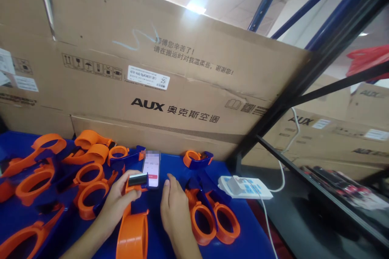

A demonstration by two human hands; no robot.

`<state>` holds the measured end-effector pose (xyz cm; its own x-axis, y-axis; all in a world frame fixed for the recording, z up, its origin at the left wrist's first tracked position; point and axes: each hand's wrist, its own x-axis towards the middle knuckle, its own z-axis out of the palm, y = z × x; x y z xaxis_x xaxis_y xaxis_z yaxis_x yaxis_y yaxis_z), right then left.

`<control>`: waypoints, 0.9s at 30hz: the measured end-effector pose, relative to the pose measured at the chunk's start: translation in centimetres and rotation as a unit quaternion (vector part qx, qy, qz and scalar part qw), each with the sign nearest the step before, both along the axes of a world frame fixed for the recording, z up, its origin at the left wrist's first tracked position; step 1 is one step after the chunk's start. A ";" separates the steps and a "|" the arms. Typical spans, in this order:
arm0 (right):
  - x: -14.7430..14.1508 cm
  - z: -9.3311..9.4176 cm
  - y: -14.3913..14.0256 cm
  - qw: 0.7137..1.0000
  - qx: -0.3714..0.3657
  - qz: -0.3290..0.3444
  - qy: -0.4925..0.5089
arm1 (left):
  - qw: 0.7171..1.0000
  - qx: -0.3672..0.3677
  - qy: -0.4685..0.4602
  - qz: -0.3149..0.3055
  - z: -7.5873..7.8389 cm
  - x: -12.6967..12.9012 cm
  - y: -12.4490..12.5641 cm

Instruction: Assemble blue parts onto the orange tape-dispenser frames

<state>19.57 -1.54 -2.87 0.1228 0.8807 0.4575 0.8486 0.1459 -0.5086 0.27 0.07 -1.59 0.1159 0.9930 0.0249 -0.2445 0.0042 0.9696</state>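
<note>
A: When viewed from the head camera, gripping what with the left hand [120, 196]?

B: Gripping an orange tape dispenser [133, 234] near its upper end. Clasped with thumb across the front, just below a shiny metallic strip [138, 179]. Held over the blue tabletop [154, 230], with ring end toward the bottom of view. Can't tell whether touching the surface.

A: And with the right hand [174, 206]?

B: Released, by the look of it. Thumb and forefinger stretched forward, close together (remaining fingers mostly hidden, so can't tell on those). Just right of the held dispenser.

A: Anything nearby?

B: Just beyond both hands, a phone [152, 170] with lit screen. Right beside the right wrist, two more dispensers [226, 238], side by side. Farther right, a white power strip [263, 189] with a plug in. To the left, a loose cluster of dispensers [81, 206]. Behind everything, a big AUX carton [182, 89].
</note>
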 end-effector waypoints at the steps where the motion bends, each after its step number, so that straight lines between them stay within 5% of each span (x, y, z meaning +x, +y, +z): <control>1: 0.0 0.0 -0.1 1.000 -0.007 -0.002 0.007 | 1.000 0.000 0.002 0.004 0.0 0.0 0.0; 11: 0.4 0.6 0.1 0.996 0.012 0.044 0.074 | 0.999 0.016 0.016 -0.028 -0.1 0.1 0.0; 21: -0.3 2.7 -1.1 0.955 -0.011 0.257 0.147 | 0.998 0.031 0.036 -0.049 0.2 0.3 0.0; 27: -0.7 1.4 -1.0 0.963 -0.005 0.235 0.131 | 0.994 0.064 0.011 -0.091 1.3 0.4 -0.5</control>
<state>18.87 -2.52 -1.47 -0.1800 0.8715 0.4561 0.5324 0.4762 -0.6998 0.66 -0.46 -0.31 0.2944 0.9447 0.1446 -0.2306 -0.0766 0.9700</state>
